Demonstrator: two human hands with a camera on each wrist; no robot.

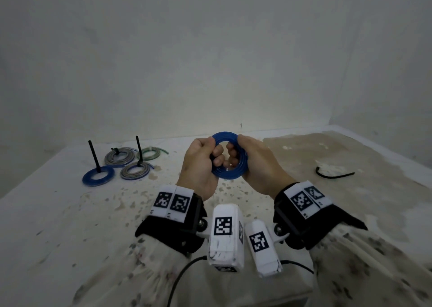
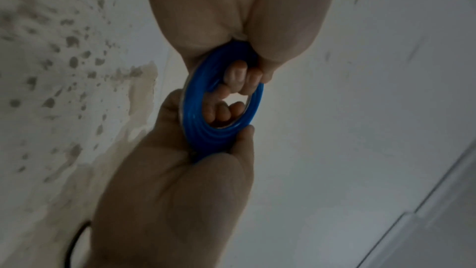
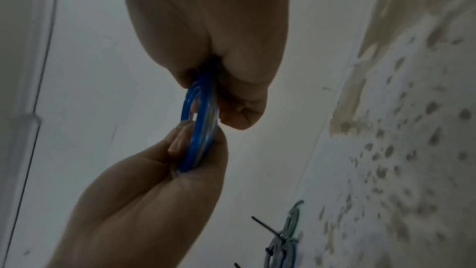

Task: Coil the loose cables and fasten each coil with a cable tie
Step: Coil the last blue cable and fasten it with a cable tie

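Note:
A blue cable coil (image 1: pixel 230 173), wound into a flat ring, is held up in the air over the table's middle. My left hand (image 1: pixel 203 162) grips its left side, fingers curled through the hole and thumb on the outer face. My right hand (image 1: pixel 253 164) grips the opposite side the same way. In the left wrist view the coil (image 2: pixel 206 129) shows several neat turns between both hands. The right wrist view catches the coil (image 3: pixel 199 140) nearly edge-on. No tie is visible on this coil. A loose black cable tie (image 1: pixel 334 175) lies on the table to the right.
At the left rear lie several tied coils: a blue one (image 1: pixel 98 178), two grey ones (image 1: pixel 134 171) (image 1: pixel 120 157) and a green one (image 1: pixel 150 153), with black tie tails standing up. The stained white table (image 1: pixel 70 225) meets a plain wall behind.

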